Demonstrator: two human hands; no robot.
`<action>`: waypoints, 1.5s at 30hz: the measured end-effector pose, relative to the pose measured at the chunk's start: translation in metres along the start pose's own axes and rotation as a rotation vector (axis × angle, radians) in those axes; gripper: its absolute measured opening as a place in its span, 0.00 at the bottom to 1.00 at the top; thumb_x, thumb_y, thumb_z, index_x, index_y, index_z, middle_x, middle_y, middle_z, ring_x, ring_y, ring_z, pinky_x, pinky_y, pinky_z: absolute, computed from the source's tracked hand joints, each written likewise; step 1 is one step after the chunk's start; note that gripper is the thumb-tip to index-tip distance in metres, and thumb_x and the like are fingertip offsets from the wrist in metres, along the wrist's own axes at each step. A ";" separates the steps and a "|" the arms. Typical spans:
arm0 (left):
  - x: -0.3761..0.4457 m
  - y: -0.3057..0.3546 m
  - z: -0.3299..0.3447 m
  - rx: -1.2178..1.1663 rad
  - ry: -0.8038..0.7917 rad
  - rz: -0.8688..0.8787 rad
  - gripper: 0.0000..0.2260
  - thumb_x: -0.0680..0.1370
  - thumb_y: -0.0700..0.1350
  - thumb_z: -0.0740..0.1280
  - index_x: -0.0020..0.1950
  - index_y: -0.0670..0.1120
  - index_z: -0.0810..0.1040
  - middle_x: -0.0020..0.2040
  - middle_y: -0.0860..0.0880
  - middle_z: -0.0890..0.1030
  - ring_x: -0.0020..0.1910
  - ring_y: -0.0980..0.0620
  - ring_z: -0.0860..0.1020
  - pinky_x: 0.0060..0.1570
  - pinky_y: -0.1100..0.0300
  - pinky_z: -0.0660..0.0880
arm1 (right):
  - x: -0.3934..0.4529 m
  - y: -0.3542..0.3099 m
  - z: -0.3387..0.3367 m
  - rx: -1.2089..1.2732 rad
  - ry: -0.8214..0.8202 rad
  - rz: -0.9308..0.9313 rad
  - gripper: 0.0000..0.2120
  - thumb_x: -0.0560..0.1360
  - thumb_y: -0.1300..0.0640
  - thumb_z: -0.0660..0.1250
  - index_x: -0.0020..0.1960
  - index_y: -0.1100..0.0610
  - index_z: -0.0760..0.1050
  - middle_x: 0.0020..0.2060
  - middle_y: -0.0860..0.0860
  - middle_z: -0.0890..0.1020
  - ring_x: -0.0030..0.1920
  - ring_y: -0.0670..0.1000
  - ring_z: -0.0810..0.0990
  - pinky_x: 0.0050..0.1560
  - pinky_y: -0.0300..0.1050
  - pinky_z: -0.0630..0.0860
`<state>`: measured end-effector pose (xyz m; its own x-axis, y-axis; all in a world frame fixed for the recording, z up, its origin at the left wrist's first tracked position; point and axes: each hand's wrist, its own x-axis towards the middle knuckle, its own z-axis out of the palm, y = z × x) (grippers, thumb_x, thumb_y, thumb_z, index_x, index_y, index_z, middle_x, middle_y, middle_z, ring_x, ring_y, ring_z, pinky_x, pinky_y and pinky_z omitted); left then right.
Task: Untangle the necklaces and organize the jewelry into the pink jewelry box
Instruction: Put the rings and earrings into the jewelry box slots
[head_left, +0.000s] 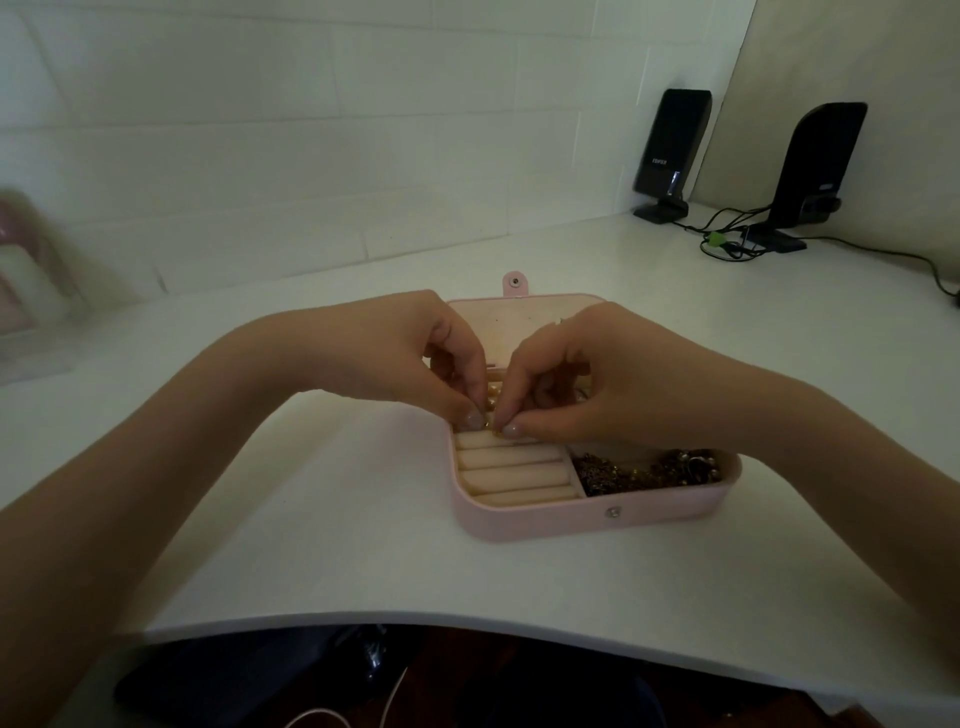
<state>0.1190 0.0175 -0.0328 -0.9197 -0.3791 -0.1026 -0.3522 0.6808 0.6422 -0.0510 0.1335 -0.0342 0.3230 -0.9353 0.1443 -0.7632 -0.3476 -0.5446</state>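
Observation:
The pink jewelry box (545, 519) lies open on the white table, lid (498, 327) flat behind it. Cream ring rolls (511, 470) fill its front left part. A dark tangle of gold chains (649, 473) sits in the front right compartment. My left hand (410, 358) and my right hand (587, 379) meet over the back of the ring rolls. Both pinch a small gold jewelry piece (491, 415) between thumb and fingertips, right at the top roll. The hands hide most of that piece and the box's back compartments.
Two black speakers (670, 150) (810, 171) with cables (727, 241) stand at the back right by the wall. A blurred pink and white object (26, 270) sits at the far left. The table's front edge (467, 621) curves below the box.

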 end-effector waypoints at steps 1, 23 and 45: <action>0.000 0.000 0.000 -0.005 -0.012 -0.010 0.03 0.69 0.47 0.76 0.38 0.53 0.83 0.32 0.55 0.79 0.33 0.59 0.73 0.40 0.62 0.71 | 0.000 0.000 0.001 0.006 -0.004 0.001 0.02 0.70 0.57 0.74 0.42 0.52 0.84 0.29 0.41 0.78 0.32 0.40 0.75 0.37 0.31 0.70; -0.001 -0.002 -0.003 -0.087 -0.072 -0.057 0.05 0.65 0.50 0.76 0.40 0.53 0.84 0.35 0.55 0.82 0.37 0.61 0.77 0.46 0.56 0.73 | 0.002 0.000 0.001 0.020 0.000 0.012 0.02 0.69 0.58 0.74 0.42 0.52 0.84 0.28 0.40 0.78 0.32 0.39 0.75 0.36 0.29 0.70; 0.002 -0.003 -0.002 -0.190 -0.126 -0.127 0.07 0.63 0.45 0.75 0.39 0.53 0.82 0.34 0.53 0.79 0.34 0.57 0.74 0.39 0.62 0.70 | -0.003 -0.003 0.003 0.104 -0.118 -0.078 0.06 0.70 0.59 0.73 0.46 0.51 0.82 0.34 0.42 0.79 0.36 0.42 0.77 0.39 0.33 0.74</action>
<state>0.1188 0.0137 -0.0330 -0.8889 -0.3643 -0.2777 -0.4380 0.4984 0.7482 -0.0476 0.1378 -0.0357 0.4473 -0.8893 0.0952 -0.6732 -0.4048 -0.6188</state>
